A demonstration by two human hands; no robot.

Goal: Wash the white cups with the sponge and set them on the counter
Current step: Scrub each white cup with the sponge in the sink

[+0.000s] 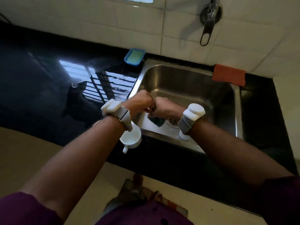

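My left hand [141,101] and my right hand [164,107] meet knuckle to knuckle over the steel sink [191,82], both with fingers curled. Together they grip a dark green sponge [156,121], which hangs below them near the drain [172,121]. One white cup [130,139] stands upright on the black counter [48,88] at the sink's front left corner, handle toward me, partly under my left wrist. A second white cup [184,136] sits in the sink at its front wall, mostly hidden by my right wrist.
A blue soap tray [134,56] with a green bar sits at the sink's back left corner. An orange cloth [228,74] lies on the back right rim. A metal tap [209,18] sticks out of the tiled wall. The counter left of the sink is wet.
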